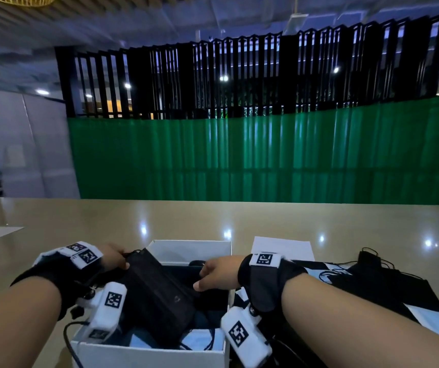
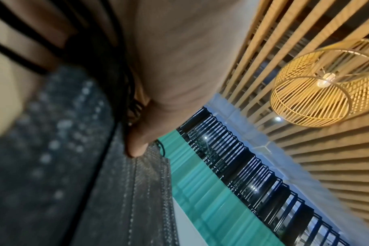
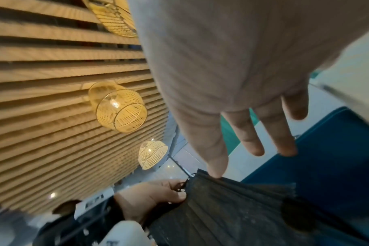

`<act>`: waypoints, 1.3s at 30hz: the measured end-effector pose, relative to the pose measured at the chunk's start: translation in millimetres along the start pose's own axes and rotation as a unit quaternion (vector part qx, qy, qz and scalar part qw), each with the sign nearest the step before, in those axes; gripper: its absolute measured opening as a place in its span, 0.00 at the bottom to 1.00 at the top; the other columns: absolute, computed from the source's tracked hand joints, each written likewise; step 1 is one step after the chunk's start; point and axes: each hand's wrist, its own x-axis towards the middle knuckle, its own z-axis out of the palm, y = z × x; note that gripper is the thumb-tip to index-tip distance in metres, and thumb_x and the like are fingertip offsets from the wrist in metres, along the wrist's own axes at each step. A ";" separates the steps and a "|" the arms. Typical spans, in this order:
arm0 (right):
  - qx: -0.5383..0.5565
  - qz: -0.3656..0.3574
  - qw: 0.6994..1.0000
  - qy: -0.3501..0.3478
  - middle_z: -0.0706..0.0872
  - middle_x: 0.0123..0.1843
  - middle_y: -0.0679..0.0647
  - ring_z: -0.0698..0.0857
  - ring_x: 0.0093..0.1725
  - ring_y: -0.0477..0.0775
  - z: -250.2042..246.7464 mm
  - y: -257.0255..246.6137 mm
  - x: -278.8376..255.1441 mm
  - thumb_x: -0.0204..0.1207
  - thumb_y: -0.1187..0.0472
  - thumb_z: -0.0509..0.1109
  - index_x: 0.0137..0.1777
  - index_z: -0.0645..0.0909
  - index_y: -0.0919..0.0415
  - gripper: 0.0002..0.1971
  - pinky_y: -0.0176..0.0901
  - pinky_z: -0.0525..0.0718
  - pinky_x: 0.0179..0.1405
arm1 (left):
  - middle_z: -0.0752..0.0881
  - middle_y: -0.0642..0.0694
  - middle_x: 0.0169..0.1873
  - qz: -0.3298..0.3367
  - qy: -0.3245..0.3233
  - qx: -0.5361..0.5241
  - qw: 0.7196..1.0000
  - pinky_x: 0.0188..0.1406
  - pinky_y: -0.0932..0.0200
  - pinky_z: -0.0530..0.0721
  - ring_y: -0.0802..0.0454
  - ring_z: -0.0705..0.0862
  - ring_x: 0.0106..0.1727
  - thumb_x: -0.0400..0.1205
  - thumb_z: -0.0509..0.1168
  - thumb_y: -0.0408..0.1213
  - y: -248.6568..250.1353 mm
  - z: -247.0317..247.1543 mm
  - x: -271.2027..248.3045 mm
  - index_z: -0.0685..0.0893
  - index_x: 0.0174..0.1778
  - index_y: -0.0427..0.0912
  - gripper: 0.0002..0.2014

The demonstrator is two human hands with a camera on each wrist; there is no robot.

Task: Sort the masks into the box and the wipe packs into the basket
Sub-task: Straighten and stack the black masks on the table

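A: Status, head view. White box (image 1: 186,251) sits low centre on the desk (image 1: 213,219). A black mask (image 1: 160,298) lies tilted across the box opening, upper end near the left wall, lower end down inside.

B: Hands?

A: Left hand (image 1: 112,257) pinches the mask's upper end, thumb on the fabric; the left wrist view shows a thumb pressed on pleated dark cloth. Right hand (image 1: 218,272) hovers over the box, fingers straight and spread, holding nothing. In the right wrist view one fingertip (image 3: 216,173) touches the mask's top edge.

B: Progress?

A: Partial, I judge. Light-blue masks (image 1: 199,341) show in the box bottom at lower centre, so some sorting looks done. This black one is going in but not yet released. More dark masks (image 1: 388,285) with ear loops lie in a heap on the desk at right of frame, well apart from the box. Those are left.

B: Wipe packs? Basket?

A: Neither identifiable in any view. A pale flat item (image 1: 436,318) at the far right edge could be a pack; cannot tell.

B: Writing, brands?

A: None legible. Only square black-and-white coded markers (image 1: 113,300) on the wrist-worn units. A white sheet (image 1: 282,247) behind the right wrist looks blank.
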 end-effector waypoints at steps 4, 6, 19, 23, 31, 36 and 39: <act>-0.074 0.015 0.996 -0.038 0.64 0.81 0.52 0.69 0.76 0.57 8.0 15.1 1.1 0.79 0.39 0.62 0.79 0.65 0.49 0.30 0.47 0.67 0.72 | 0.82 0.36 0.62 -0.023 0.046 -0.011 0.999 0.43 0.62 0.72 0.45 0.80 0.53 0.83 0.64 0.34 3.2 -13.4 7.3 0.81 0.63 0.31 0.15; -0.058 0.008 0.997 -0.058 0.53 0.84 0.47 0.64 0.79 0.56 13.7 21.8 2.7 0.79 0.40 0.62 0.80 0.62 0.47 0.31 0.46 0.62 0.75 | 0.82 0.33 0.64 -0.032 0.055 -0.014 0.998 0.45 0.62 0.71 0.41 0.81 0.55 0.83 0.65 0.33 5.3 -14.9 9.8 0.80 0.66 0.31 0.16; 0.024 -0.024 0.999 -0.029 0.51 0.83 0.43 0.65 0.78 0.52 24.3 33.6 14.6 0.78 0.40 0.63 0.80 0.61 0.43 0.32 0.43 0.63 0.76 | 0.84 0.37 0.59 0.054 0.053 -0.077 0.994 0.53 0.59 0.73 0.42 0.81 0.56 0.81 0.65 0.28 18.6 6.2 6.0 0.81 0.63 0.35 0.14; 0.022 -0.023 0.999 -0.023 0.51 0.83 0.43 0.64 0.79 0.53 26.7 35.3 16.0 0.77 0.36 0.62 0.81 0.59 0.43 0.34 0.45 0.59 0.79 | 0.83 0.45 0.45 0.086 0.016 -0.081 0.993 0.40 0.62 0.73 0.51 0.79 0.44 0.83 0.63 0.33 45.6 4.3 2.5 0.80 0.52 0.42 0.04; 0.066 -0.029 0.997 -0.010 0.52 0.83 0.43 0.63 0.79 0.53 29.1 39.1 13.1 0.72 0.38 0.69 0.82 0.55 0.46 0.41 0.45 0.64 0.77 | 0.81 0.42 0.67 0.057 -0.022 0.078 0.995 0.50 0.65 0.73 0.47 0.79 0.68 0.83 0.62 0.31 48.4 31.6 8.2 0.78 0.69 0.38 0.17; 0.075 -0.031 0.997 -0.013 0.52 0.82 0.42 0.64 0.79 0.53 28.9 39.4 13.3 0.72 0.39 0.70 0.82 0.56 0.44 0.41 0.44 0.64 0.77 | 0.80 0.40 0.67 0.037 0.002 0.075 0.996 0.42 0.66 0.70 0.43 0.78 0.68 0.82 0.62 0.26 43.9 32.5 15.4 0.78 0.67 0.35 0.17; 0.082 -0.037 0.996 -0.013 0.51 0.83 0.42 0.63 0.79 0.52 29.3 40.5 13.6 0.72 0.39 0.70 0.82 0.55 0.44 0.41 0.44 0.63 0.77 | 0.79 0.33 0.67 0.033 0.058 0.013 0.998 0.52 0.59 0.73 0.38 0.78 0.67 0.81 0.63 0.26 44.4 19.2 20.2 0.76 0.69 0.30 0.19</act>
